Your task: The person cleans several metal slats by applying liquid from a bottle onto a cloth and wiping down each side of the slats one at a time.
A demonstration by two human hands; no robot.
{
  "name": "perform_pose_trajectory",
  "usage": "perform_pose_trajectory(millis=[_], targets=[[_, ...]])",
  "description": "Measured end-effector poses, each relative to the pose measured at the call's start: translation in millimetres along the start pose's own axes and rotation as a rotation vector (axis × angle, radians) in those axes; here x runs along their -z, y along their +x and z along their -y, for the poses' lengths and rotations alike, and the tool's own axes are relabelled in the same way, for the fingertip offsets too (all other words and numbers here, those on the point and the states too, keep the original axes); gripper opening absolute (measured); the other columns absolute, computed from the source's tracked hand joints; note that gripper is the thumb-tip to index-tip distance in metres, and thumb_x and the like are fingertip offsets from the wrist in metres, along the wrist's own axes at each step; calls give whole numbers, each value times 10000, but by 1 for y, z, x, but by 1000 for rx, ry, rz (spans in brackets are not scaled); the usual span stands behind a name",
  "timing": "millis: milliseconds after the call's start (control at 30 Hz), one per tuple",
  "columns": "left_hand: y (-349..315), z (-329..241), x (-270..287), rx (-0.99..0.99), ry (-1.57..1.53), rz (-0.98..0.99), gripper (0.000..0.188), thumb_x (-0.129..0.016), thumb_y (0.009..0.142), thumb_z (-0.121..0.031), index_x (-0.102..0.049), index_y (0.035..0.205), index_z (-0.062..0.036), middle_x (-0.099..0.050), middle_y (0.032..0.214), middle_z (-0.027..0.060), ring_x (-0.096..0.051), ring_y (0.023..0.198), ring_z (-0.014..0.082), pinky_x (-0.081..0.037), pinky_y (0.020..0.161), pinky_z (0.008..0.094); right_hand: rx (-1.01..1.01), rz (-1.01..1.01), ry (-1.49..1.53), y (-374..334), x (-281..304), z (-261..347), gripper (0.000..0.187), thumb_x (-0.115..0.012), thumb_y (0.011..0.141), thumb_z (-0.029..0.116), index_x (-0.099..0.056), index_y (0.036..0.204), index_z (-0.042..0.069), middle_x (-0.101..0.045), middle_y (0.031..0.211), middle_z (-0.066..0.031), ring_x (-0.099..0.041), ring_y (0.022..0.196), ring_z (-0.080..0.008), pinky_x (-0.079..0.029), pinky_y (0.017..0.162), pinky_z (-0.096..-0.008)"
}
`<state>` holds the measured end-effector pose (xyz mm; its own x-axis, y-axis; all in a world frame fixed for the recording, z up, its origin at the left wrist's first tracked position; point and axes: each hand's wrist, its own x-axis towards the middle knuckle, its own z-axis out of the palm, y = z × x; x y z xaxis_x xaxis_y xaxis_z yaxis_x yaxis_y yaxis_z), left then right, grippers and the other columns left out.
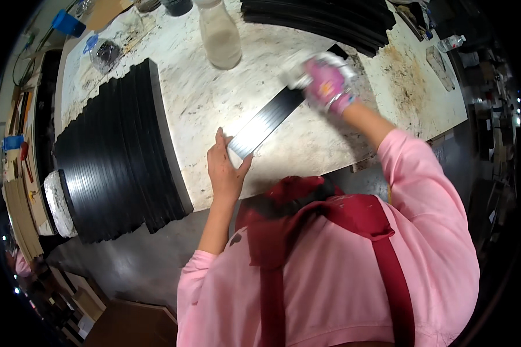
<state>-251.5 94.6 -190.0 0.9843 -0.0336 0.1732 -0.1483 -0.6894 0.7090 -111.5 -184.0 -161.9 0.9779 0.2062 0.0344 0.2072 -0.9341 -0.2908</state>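
Observation:
A flat, shiny black strip point(269, 120) lies slantwise on the stained white tabletop point(202, 95). My bare left hand point(224, 172) holds its near end, thumb on one edge and fingers on the other. Farther along the strip, my right hand point(326, 85), in a pink patterned glove, is closed on a white cloth point(294, 74) laid over the strip's upper face. Glove and cloth are smeared by motion. The strip's far tip shows beyond them, while the part beneath is hidden.
A large stack of black strips point(116, 156) stands at the left. Another pile of black strips point(321, 20) lies at the back. A bottle of whitish contents point(221, 40) stands far centre, with a clear jug point(103, 53) to its left. A small plastic bottle point(450, 43) is at far right.

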Motion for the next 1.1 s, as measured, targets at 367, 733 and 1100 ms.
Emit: perform_pose_trajectory(millis=[367, 733, 1100], targets=[[0, 7, 7, -121, -25, 10, 992, -807, 684, -142, -210, 1460, 19, -560, 1082, 156, -496, 997, 317, -417, 897, 389, 231, 123, 44, -46, 5, 113, 360, -676, 788, 391, -651, 986, 91, -647, 919, -155, -631, 841, -331, -506, 738, -433], [2, 3, 9, -105, 26, 63, 895, -811, 686, -144, -321, 1422, -5, -584, 1155, 148, -512, 1038, 315, -410, 930, 394, -194, 164, 340, -11, 23, 14, 147, -622, 813, 170, -629, 932, 84, -645, 885, -129, -646, 819, -201, -531, 672, -370], [5, -8, 14, -46, 68, 129, 747, -778, 704, -131, -426, 1352, -9, -549, 1185, 157, -483, 1070, 328, -393, 947, 404, -358, 10, 106, 38, 42, -49, 158, -594, 856, 168, -610, 961, 50, -655, 866, -89, -642, 629, -215, -535, 543, -330]])
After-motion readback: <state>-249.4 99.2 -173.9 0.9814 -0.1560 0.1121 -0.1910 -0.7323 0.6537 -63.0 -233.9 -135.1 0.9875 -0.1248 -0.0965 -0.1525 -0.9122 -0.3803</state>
